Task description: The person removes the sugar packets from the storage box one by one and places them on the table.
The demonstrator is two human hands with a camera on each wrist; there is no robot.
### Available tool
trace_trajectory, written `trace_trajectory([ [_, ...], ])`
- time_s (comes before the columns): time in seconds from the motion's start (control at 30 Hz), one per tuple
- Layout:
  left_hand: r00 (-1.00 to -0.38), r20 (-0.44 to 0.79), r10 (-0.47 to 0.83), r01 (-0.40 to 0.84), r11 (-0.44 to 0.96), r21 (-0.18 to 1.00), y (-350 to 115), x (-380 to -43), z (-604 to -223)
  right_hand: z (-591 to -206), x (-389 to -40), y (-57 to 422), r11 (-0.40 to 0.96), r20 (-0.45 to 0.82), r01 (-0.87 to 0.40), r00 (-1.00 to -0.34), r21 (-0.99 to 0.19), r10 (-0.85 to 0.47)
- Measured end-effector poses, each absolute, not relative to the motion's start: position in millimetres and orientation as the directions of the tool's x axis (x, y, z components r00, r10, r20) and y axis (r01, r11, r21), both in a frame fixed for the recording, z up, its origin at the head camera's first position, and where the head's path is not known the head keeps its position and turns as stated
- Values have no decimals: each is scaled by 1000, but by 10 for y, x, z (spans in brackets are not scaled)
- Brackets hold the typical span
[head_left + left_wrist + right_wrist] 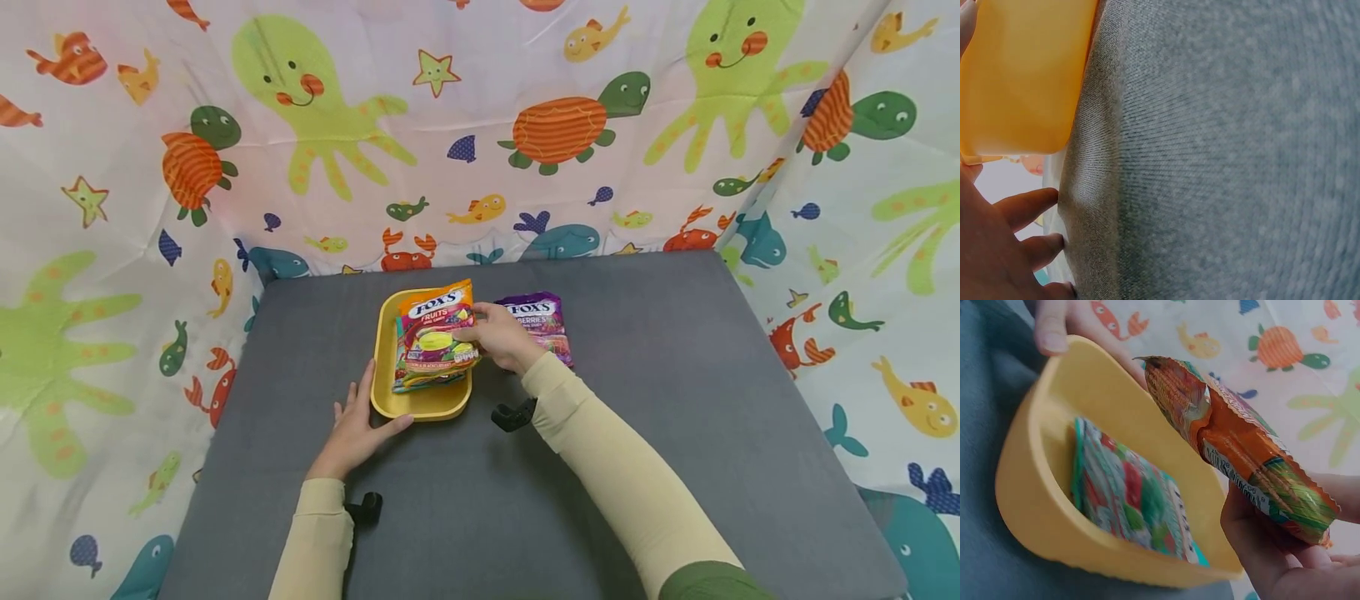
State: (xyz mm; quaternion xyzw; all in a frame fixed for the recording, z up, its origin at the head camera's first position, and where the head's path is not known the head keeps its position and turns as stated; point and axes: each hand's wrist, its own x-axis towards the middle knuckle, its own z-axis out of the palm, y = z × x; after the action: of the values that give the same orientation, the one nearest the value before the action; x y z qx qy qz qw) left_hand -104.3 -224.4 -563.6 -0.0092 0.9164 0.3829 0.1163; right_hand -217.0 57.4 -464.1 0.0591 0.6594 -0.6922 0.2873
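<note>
My right hand (504, 335) pinches an orange candy bag (437, 329) labelled Fox's Fruits by its right edge. In the right wrist view that orange bag (1254, 462) hangs above the yellow bin (1022, 481), tilted, with its back seam showing. Inside the bin lies a teal-edged candy bag (1135, 494), mostly covered by the orange one in the head view. My left hand (358, 433) rests against the bin's near left corner, thumb at the front rim and fingers spread along the left side. Its fingers (1025, 209) look straight in the left wrist view.
A purple Fox's Berries candy bag (546, 321) lies on the grey table (660, 350), right of the bin and partly behind my right hand. Cloth printed with sea animals (465, 142) hangs along the back and both sides.
</note>
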Motion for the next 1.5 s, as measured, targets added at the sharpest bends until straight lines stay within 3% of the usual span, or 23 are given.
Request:
trace_trajectory([
  [0.83,-973,-219,68,-113,691,714,-2242,-1033,-5657,-4521,-2365,1258,-94,-466,497,-853,-863,-235],
  [1.5,-970,-238,58,-131,700,702,-2227,-1037,-5634,-4526,-2429,1645,-73,-461,481,-866,-874,-194],
])
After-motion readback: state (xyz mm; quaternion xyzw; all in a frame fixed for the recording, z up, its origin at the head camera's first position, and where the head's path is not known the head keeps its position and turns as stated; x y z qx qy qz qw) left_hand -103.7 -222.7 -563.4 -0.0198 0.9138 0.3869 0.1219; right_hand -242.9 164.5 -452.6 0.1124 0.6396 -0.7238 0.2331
